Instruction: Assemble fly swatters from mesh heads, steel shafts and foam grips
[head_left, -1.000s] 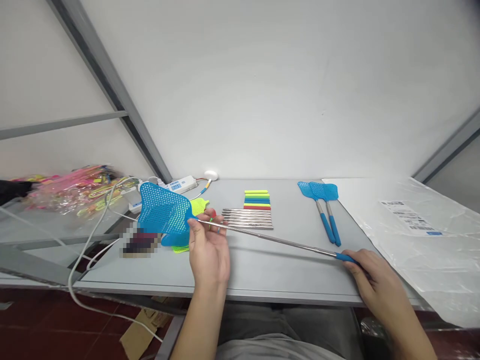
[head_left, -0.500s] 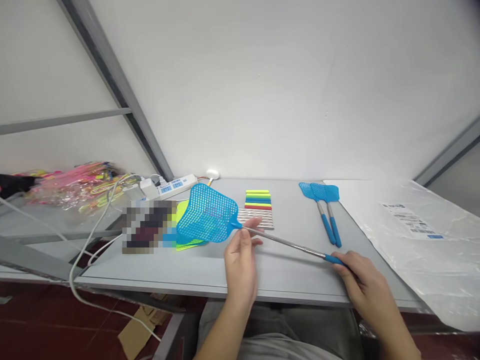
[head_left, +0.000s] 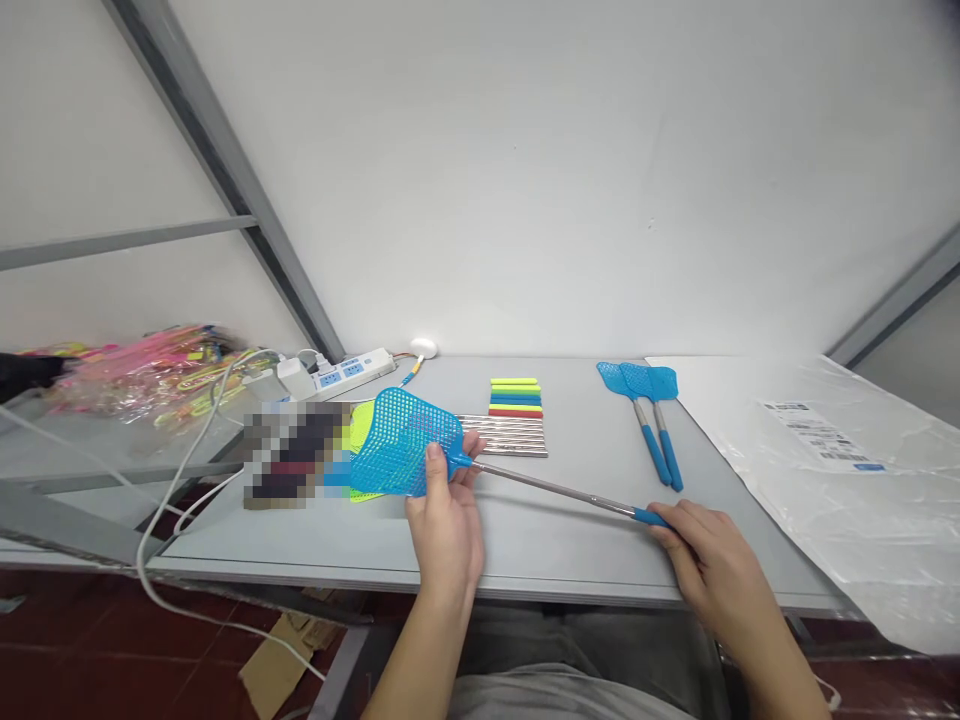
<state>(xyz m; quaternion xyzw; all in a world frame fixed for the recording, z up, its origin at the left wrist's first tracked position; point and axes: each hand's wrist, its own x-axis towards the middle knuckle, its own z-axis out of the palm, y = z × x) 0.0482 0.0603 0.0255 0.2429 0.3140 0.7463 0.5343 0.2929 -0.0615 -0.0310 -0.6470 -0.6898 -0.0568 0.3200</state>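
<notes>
A blue fly swatter (head_left: pixel 409 430) with a mesh head and a thin metal rod is held slantwise above the table. My left hand (head_left: pixel 448 520) is closed on the lower edge of its head, close to the neck, thumb in front and fingers behind. Around the blue handle end of the rod wraps my right hand (head_left: pixel 712 560), hiding most of that grip. Behind the held swatter lie yellow-green mesh heads (head_left: pixel 363 424), partly covered by it. Beyond my left hand is a row of metal rods (head_left: pixel 514 435), with several coloured handle tubes (head_left: pixel 515 397) above them.
Assembled blue fly swatters (head_left: pixel 649 420) overlap at the back right. A white plastic sheet (head_left: pixel 817 500) covers the table's right side. On the left are a power strip (head_left: pixel 349 372), a white cable (head_left: pixel 144 540) and a pile of plastic-wrapped goods (head_left: pixel 150 375). A blurred patch hides something there.
The swatter has shifted left and slightly down, with both hands moving left. My left hand has gone from the rod by the neck to the edge of the mesh head.
</notes>
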